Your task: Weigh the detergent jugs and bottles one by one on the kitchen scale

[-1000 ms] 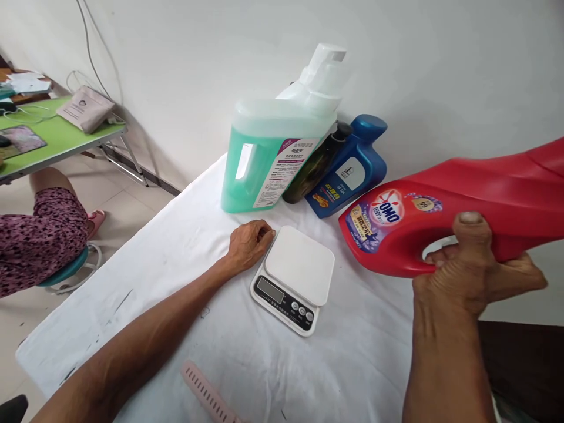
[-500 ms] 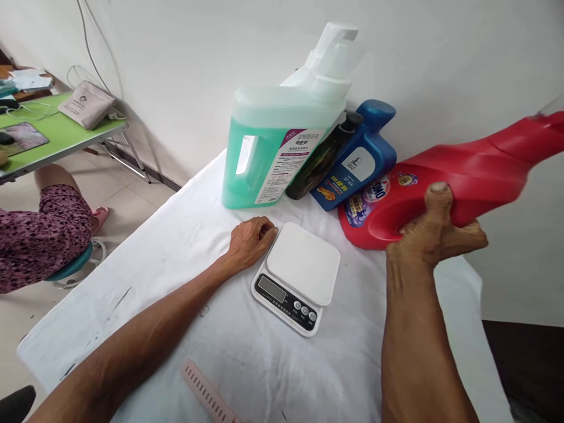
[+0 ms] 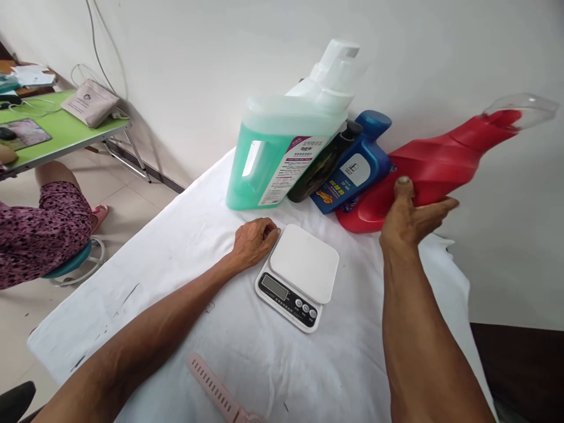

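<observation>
My right hand grips a red detergent bottle with a clear cap, the thumb pressed on its near side. The bottle stands at the back right of the white-covered table, its base partly behind a blue oil bottle. Resting on the cloth, my left hand has its fingers curled, at the left edge of a white kitchen scale. The scale's plate is bare and its display dark. Left of the blue bottle are a dark pump bottle and a large jug of green liquid.
A pink watch strap lies at the table's near edge. A white wall rises behind the bottles. To the left, a seated person is beside a green table with a pouch on it.
My right hand and the red bottle have moved left and back, so the blue bottle now hides more of its label. My left hand stays by the scale. The view has shifted slightly.
</observation>
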Demonstrator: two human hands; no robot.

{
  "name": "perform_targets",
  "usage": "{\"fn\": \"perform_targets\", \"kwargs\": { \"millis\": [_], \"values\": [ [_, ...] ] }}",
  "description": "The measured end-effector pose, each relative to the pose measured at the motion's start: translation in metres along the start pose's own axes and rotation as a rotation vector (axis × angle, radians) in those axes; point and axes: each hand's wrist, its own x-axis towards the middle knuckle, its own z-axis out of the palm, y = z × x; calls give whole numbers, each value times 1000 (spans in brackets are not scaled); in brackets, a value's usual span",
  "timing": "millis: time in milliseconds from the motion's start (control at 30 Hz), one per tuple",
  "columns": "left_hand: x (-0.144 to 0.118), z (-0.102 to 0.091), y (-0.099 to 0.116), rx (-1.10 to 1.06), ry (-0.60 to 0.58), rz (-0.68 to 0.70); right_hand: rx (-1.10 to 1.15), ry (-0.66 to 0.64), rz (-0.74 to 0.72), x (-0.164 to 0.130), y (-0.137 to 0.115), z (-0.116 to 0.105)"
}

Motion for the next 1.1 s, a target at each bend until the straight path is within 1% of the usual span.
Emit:
{"fn": "perform_targets", "kwargs": {
  "millis": [33, 67, 100, 133, 167, 200, 233, 267, 300, 367, 400, 467, 500, 567, 633, 733, 967, 1100],
  "values": [
    [0, 0, 0, 0, 0, -1, -48, 97, -20, -3, -3, -5],
    [0, 0, -1, 2, 0, -3, -102, 220, -74, -7, -9, -9],
    [0, 1, -1, 5, 0, -4, -141, 308, -176, -13, -18, -12],
    [0, 1, -1, 8, -1, -4, -156, 333, -305, -21, -29, -13],
    [-1, 0, -1, 13, -1, -2, -137, 289, -450, -30, -42, -12],
    [-1, 0, -1, 18, -1, -1, -60, 127, -562, -40, -56, -7],
    [-1, 0, -2, 22, -1, -1, 33, -70, -569, -50, -69, 0],
    [-1, 0, -2, 25, -3, -3, 100, -203, -531, -60, -82, 9],
    [-1, -1, -2, 28, -6, -7, 156, -297, -492, -68, -93, 21],
    [-1, -1, -2, 25, -11, -9, 284, -438, -395, -79, -108, 48],
    [-1, -1, -2, 21, -11, -9, 351, -486, -356, -81, -112, 61],
    [-1, 0, -3, 13, -8, -3, 465, -538, -295, -81, -114, 84],
    [-1, 0, -3, 11, -5, 3, 517, -553, -273, -80, -112, 93],
    [-1, 2, -4, 11, -3, 13, 608, -596, -225, -77, -108, 102],
    [-1, 3, -5, 11, -6, 20, 669, -658, -177, -74, -105, 104],
    [-1, 4, -6, 9, -8, 16, 683, -719, -124, -72, -104, 98],
    [-2, 3, -5, 20, -17, 0, 701, -767, -58, -80, -111, 78],
    [-1, 2, -4, 16, -9, 6, 759, -732, -26, -90, -112, 74]
  ]
}}
